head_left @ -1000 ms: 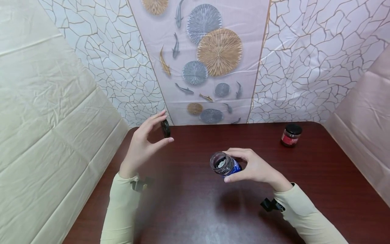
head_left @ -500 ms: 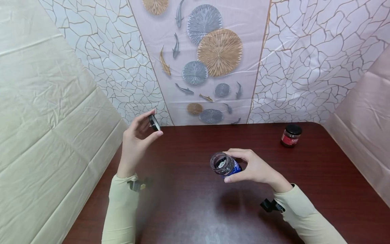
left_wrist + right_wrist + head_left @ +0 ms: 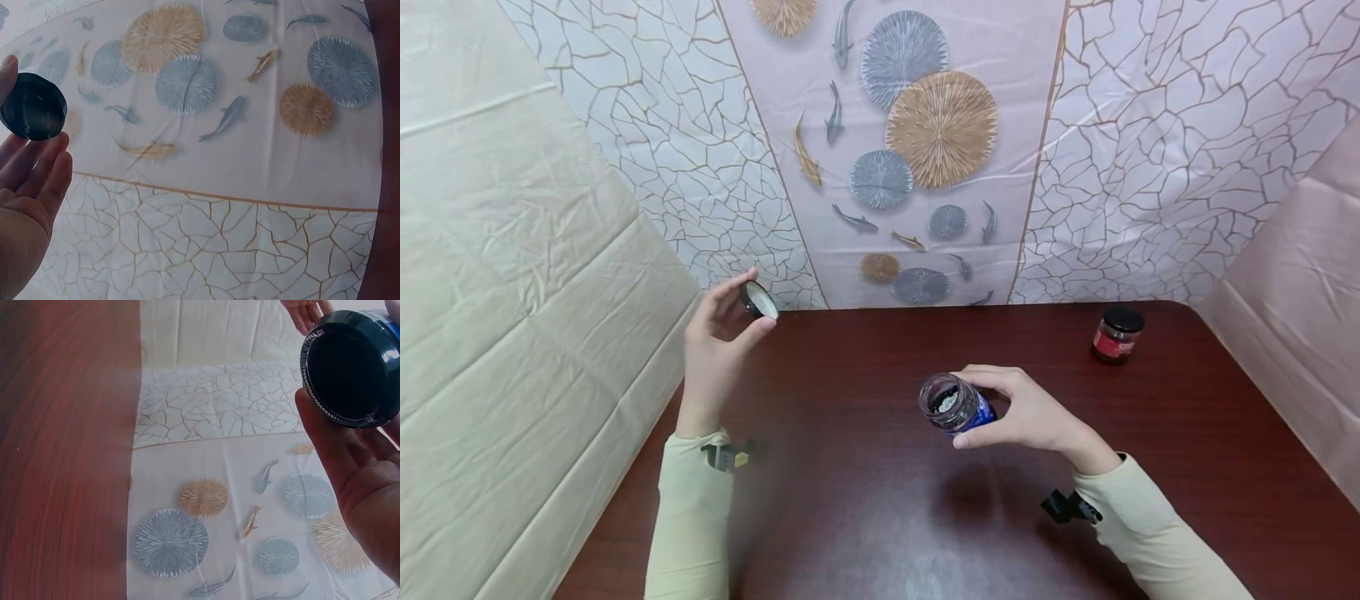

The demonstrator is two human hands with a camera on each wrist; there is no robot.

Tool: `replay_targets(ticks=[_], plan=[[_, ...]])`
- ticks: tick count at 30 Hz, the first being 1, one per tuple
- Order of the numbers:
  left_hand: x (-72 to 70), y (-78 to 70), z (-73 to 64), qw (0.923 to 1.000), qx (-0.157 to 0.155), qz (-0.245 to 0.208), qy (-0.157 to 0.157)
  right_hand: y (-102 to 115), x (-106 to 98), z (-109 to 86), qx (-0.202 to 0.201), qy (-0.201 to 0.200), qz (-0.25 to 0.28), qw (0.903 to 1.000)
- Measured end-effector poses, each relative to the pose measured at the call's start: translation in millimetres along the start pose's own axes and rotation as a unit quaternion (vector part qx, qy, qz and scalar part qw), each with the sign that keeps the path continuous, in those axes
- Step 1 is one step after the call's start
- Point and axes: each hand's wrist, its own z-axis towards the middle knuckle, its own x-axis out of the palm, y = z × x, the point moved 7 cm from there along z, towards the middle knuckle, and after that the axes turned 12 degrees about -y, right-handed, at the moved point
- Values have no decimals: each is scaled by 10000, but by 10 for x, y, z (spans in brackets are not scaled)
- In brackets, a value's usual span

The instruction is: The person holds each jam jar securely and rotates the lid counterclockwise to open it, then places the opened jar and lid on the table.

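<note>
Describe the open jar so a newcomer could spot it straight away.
Look over the dark red table, where the right hand grips a tilted jar. It is open, with a blue label; the other jar has a red label and a black lid on.

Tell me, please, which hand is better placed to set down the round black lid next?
Probably the left hand: it pinches the lid, while the right hand holds the open, blue-labelled, transparent jar.
</note>
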Motion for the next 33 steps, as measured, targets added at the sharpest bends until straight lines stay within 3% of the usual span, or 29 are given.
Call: replay_targets(ticks=[13, 20, 25, 33], plan=[[-265, 233, 24, 9973, -500, 357, -391, -5, -41, -4, -81, -51, 35, 9999], [-455, 433, -4, 9899, -841, 913, -683, 8, -42, -13, -84, -47, 19, 10000], [-552, 538, -27, 9853, -1067, 1052, -817, 17, -43, -11, -57, -52, -4, 10000], [-666, 680, -55, 9790, -1188, 1405, -873, 6, -53, -17, -55, -73, -49, 9999]])
